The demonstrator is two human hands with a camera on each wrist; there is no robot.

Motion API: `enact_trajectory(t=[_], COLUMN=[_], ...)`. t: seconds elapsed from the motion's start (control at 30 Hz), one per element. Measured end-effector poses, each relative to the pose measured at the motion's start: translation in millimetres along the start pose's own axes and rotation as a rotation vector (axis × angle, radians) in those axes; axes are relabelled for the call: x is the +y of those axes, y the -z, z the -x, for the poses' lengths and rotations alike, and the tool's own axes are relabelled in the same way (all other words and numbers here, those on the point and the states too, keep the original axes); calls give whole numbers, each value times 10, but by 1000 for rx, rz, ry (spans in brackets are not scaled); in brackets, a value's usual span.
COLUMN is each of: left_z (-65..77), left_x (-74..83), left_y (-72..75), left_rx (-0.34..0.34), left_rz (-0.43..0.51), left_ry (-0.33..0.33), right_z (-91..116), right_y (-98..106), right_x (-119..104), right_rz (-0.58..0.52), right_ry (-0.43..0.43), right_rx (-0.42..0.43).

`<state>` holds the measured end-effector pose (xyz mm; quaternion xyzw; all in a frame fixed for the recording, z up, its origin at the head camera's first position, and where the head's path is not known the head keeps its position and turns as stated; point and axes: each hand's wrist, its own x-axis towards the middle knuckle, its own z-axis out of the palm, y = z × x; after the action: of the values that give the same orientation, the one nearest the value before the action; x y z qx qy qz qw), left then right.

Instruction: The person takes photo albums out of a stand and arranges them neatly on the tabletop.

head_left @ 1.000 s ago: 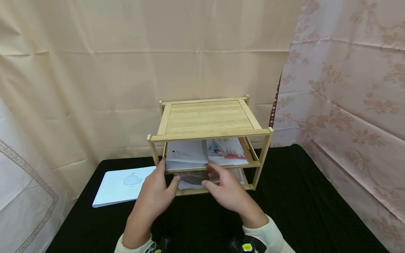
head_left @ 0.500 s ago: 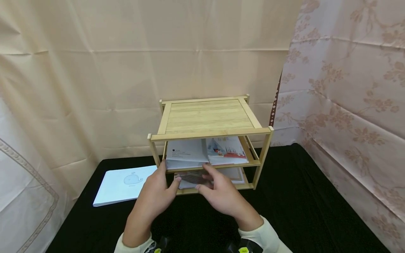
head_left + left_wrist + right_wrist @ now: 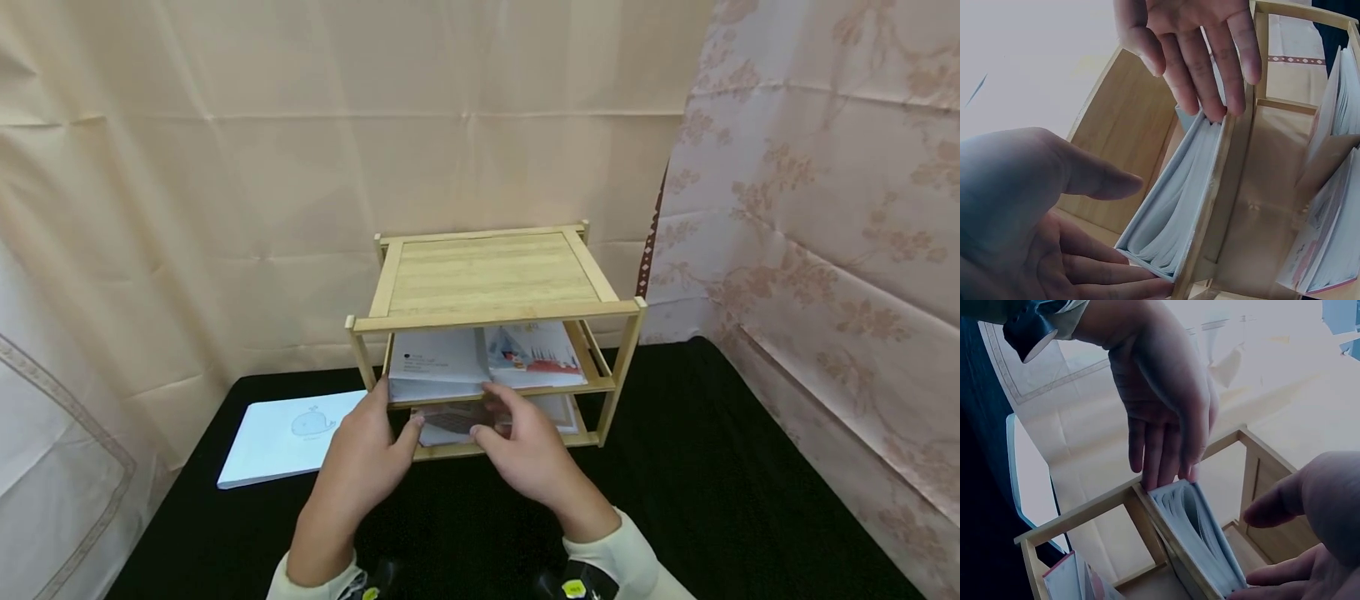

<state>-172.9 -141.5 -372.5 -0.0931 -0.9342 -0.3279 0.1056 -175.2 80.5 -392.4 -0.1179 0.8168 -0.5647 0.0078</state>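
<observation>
A white book (image 3: 438, 362) with small print on its cover lies on the middle tier of a light wooden rack (image 3: 495, 271). My left hand (image 3: 363, 454) is at the book's left end, fingers extended along it and thumb apart. At its right end, my right hand (image 3: 536, 462) reaches in with straight fingers. In the left wrist view the fingertips of both hands meet the ends of the book (image 3: 1179, 194), whose page edges face out. Beside it on the same tier is a picture book (image 3: 536, 354) with a red and blue drawing.
The bottom tier bears a grey-patterned book (image 3: 450, 421) and a pale one (image 3: 555, 410). A white whale book (image 3: 292, 437) lies left of the rack on the black tablecloth (image 3: 720, 467). A beige curtain (image 3: 300, 167) hangs behind; a floral curtain (image 3: 825, 250) hangs to the right.
My right hand has shifted a little left, closer to the right end of the white book. The left hand has stayed at its left end.
</observation>
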Motion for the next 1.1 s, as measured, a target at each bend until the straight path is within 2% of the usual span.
enact_trajectory(t=[0.17,0.47,0.83,1.1], left_z=[6,27,23,-12], left_x=[-2,-10,-68,-104], left_y=[62,125,175,219], left_rx=[26,69,106,72], left_rz=[-41,-87,-60,-21], left_ry=[2,34,125,172], right_z=[-14,-27,-54,-76], right_y=[4,13,46,75], right_x=[-8,0,22,60], right_rz=[-13,36,90,114], right_ry=[-8,10,56,52], right_rx=[42,131,217,222])
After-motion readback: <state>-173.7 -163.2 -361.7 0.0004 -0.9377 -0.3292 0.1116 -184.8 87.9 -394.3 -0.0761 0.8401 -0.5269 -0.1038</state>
